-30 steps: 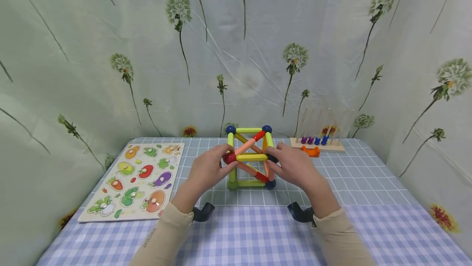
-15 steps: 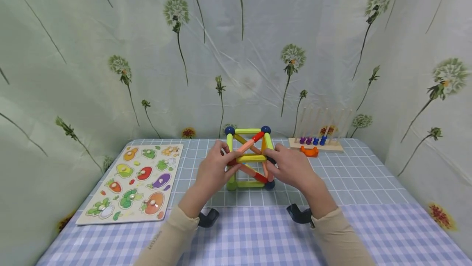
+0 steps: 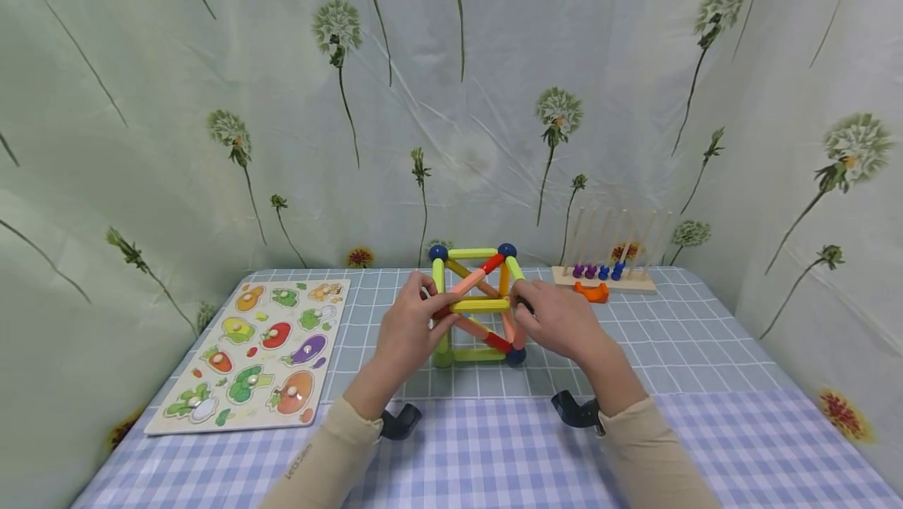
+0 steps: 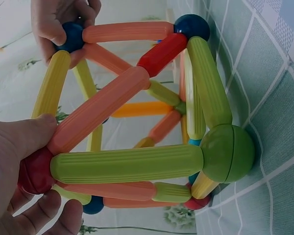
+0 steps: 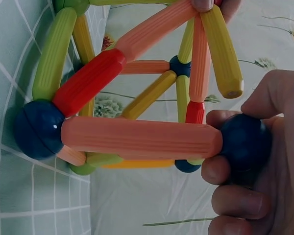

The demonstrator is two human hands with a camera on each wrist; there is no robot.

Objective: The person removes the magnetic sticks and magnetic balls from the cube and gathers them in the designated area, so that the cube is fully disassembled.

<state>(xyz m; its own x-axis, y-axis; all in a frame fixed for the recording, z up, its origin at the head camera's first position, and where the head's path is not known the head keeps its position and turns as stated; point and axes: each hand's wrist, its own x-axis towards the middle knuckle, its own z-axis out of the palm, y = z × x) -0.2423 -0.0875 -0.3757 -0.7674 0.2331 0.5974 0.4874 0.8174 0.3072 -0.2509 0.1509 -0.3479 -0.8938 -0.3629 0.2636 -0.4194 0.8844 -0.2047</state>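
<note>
A cube-like frame of magnetic rods and balls stands on the table; one of its light green rods point(image 4: 127, 163) runs low across the left wrist view. My left hand point(image 3: 407, 325) pinches the red ball point(image 4: 36, 172) at the near upper left corner, thumb and fingers around it. From there a yellow rod point(image 3: 480, 306) reaches toward the right. My right hand point(image 3: 567, 319) grips the dark blue ball point(image 5: 246, 142) at the near upper right corner. In the right wrist view the yellow rod's free end stands slightly apart from that ball, while a salmon rod point(image 5: 142, 137) touches it.
A vegetable peg puzzle board point(image 3: 247, 360) lies at the left. Toward the back right stands a wooden bead rack point(image 3: 607, 280), with an orange curved piece point(image 3: 591, 292) in front of it. A patterned curtain point(image 3: 466, 101) hangs behind the table.
My left hand has shifted a little right, its fingers now covering the red ball. My right hand has moved slightly at the blue ball. The frame stays in about the same place.
</note>
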